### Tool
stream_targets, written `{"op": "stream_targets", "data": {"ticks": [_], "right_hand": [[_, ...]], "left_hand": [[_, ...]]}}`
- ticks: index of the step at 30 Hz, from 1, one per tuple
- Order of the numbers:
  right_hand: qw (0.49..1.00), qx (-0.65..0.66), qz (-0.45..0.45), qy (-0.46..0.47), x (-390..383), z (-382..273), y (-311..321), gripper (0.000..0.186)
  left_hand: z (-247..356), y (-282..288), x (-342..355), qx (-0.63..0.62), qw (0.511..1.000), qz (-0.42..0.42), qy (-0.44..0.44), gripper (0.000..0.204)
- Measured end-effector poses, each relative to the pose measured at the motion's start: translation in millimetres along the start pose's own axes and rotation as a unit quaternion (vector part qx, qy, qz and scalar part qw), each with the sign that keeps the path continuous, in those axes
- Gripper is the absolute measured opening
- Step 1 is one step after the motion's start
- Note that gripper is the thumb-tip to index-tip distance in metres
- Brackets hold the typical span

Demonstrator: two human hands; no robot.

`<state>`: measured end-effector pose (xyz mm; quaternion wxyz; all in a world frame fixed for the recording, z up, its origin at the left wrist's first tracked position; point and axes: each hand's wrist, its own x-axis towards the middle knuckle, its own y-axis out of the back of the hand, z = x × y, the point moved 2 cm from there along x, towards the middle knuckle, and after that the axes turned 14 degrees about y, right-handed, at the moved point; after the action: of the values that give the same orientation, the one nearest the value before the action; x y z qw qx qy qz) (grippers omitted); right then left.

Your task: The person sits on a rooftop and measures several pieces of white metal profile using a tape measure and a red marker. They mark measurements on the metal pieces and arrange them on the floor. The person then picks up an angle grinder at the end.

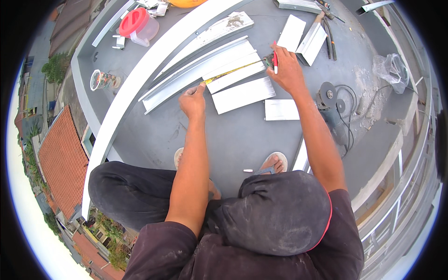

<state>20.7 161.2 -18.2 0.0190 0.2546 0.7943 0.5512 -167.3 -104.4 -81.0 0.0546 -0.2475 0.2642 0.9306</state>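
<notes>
A yellow tape measure blade (228,73) stretches over a short white metal channel piece (249,70) on the grey floor. My left hand (192,100) is closed, pinching the blade's left end at that piece's edge. At the other end, my right hand (290,72) grips the tape measure's case (269,59), mostly hidden by the fingers, along with a red-and-white marker (276,63). Just nearer lies a second cut piece (244,95), and a smaller one (282,110) sits below my right wrist. Longer metal channels (196,74) lie beyond my left hand.
A long curved white metal bar (122,102) arches across the left. To the right are an angle grinder (333,119) with its cord, pliers (330,42) and a plastic bag (391,72). A red-lidded tub (140,25) stands at the far left. A low wall (378,158) edges the right.
</notes>
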Motion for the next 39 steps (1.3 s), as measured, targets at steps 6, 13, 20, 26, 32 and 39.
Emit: {"op": "stream_targets", "data": {"ticks": [6, 13, 20, 26, 32, 39], "right_hand": [[0.991, -0.028, -0.111, -0.069, 45.2, 16.0, -26.9, 0.077], [0.998, -0.062, -0.019, 0.004, 22.4, 24.9, -48.1, 0.078], [0.985, -0.063, 0.148, 0.055, 7.9, 7.5, -34.1, 0.046], [0.949, 0.253, 0.186, -0.042, -5.7, -13.2, -47.9, 0.022], [0.924, 0.322, 0.166, -0.120, -2.6, -5.3, -70.6, 0.024], [0.942, 0.283, 0.124, -0.132, 2.2, -10.9, -69.7, 0.023]], "left_hand": [[2.5, -25.3, 46.8, 0.070, 0.994, -0.050, 0.065, 0.040], [14.2, -41.3, 21.9, -0.030, 0.992, -0.053, 0.112, 0.039], [0.8, -47.3, 25.8, -0.066, 0.994, -0.051, 0.071, 0.036], [-2.2, -50.5, 26.8, -0.052, 0.997, -0.028, 0.046, 0.037], [4.3, -51.6, 14.2, -0.043, 0.998, -0.019, 0.041, 0.036], [1.7, -47.7, 24.1, -0.048, 0.997, -0.019, 0.053, 0.032]]}}
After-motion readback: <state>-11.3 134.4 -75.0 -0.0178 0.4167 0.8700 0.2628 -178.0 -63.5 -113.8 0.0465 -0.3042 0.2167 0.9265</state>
